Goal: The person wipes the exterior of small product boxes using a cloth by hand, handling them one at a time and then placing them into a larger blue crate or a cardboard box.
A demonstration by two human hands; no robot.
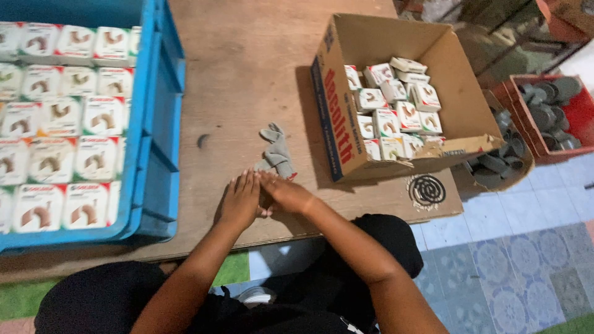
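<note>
My left hand (240,201) lies flat on the wooden table (247,68), fingers stretched out and pointing away from me. My right hand (286,193) crosses in front of it, its fingers touching the left hand's fingers and thumb side. Neither hand holds anything that I can see. Just beyond the fingertips a grey work glove (276,151) lies crumpled on the table. To the right stands an open cardboard box (458,80) with several small white cartons (391,102) inside.
A blue plastic crate (154,124) on the left holds rows of the same white cartons. A black coil-shaped disc (427,189) lies at the table's right front corner. Off the table to the right are a red bin (578,117) and a box of grey round parts (501,162).
</note>
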